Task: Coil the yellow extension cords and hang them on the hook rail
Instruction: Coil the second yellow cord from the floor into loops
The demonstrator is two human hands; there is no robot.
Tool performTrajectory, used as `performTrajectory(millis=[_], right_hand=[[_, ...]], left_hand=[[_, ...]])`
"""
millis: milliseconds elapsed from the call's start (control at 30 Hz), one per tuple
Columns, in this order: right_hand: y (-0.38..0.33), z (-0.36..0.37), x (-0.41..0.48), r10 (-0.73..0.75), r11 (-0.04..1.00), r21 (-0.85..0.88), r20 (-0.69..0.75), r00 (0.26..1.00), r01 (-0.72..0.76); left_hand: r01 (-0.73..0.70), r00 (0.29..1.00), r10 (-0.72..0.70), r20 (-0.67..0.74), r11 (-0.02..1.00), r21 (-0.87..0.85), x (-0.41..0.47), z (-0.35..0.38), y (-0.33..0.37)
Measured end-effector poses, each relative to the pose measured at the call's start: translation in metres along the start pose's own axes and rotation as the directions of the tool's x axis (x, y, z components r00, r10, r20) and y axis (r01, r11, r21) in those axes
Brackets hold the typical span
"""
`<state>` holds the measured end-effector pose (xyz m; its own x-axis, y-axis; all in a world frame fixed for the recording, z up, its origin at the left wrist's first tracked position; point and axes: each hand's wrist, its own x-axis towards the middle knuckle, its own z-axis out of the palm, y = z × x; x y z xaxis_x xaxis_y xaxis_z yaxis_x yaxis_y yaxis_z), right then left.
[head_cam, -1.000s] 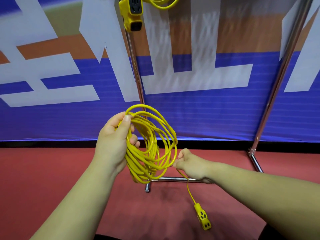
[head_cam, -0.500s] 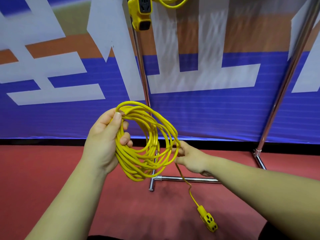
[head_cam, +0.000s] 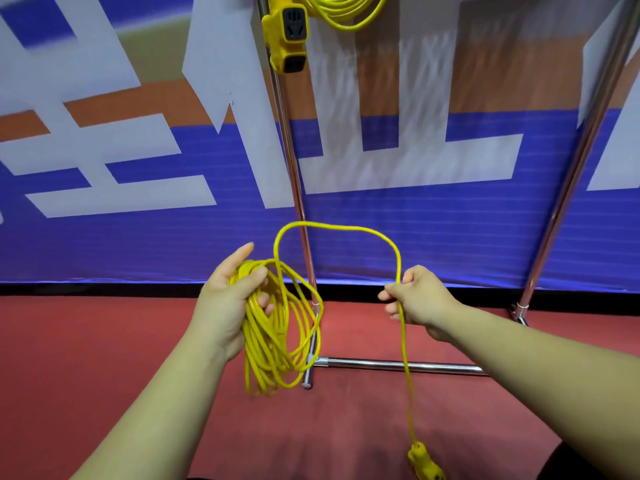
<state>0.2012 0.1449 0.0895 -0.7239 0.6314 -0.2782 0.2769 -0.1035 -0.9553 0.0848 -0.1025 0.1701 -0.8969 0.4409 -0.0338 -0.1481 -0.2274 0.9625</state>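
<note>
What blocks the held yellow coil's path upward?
Nothing visible: open space above the yellow coiled cord in the left hand. Another cord's yellow socket block hangs beside the steel pole; the rail is out of frame.

Yellow cord [head_cam: 277, 327] hangs coiled, one loop arching to its dangling socket end [head_cam: 425, 464].

The left hand [head_cam: 228, 306] grips a hanging yellow cord coil [head_cam: 277, 334]. The right hand [head_cam: 417, 299] pinches the loose strand, which arches between them. Its socket end [head_cam: 424, 462] dangles over the red floor [head_cam: 69, 358].
</note>
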Motion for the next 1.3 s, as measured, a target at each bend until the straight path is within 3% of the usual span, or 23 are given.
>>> performTrajectory(millis=[67,267,433,533,800,1033,1300], right_hand=[[-0.004,-0.004,-0.002,-0.009,1.000,-0.008,-0.042,0.999,0.009],[-0.017,-0.009,-0.018,0.115,0.992,0.045,0.076,0.990,-0.119],[-0.027,-0.023,-0.026,0.154,0.972,0.168,0.070,0.986,-0.164],[-0.040,-0.033,-0.032,0.177,0.955,0.224,0.106,0.979,-0.197],[-0.051,-0.047,-0.048,0.229,0.966,0.077,0.197,0.953,-0.248],[-0.051,-0.054,-0.048,0.270,0.960,0.024,0.200,0.942,-0.280],[-0.058,-0.050,-0.047,0.158,0.987,0.007,0.180,0.971,-0.162]], left_hand=[[0.039,0.999,-0.039,-0.028,0.999,-0.020,0.003,0.000,-0.003],[0.055,0.997,-0.059,-0.054,0.996,-0.072,0.006,-0.001,-0.002],[0.033,0.997,-0.034,-0.063,0.999,-0.016,0.008,0.002,-0.005],[0.038,0.989,-0.036,-0.145,0.999,0.009,0.014,0.004,-0.014],[0.024,0.953,0.020,-0.303,0.990,0.141,0.033,0.006,-0.041],[-0.115,0.980,0.145,-0.138,0.973,0.201,0.019,0.022,-0.020],[-0.015,0.991,-0.002,0.132,0.992,0.127,-0.015,0.061,-0.019]])
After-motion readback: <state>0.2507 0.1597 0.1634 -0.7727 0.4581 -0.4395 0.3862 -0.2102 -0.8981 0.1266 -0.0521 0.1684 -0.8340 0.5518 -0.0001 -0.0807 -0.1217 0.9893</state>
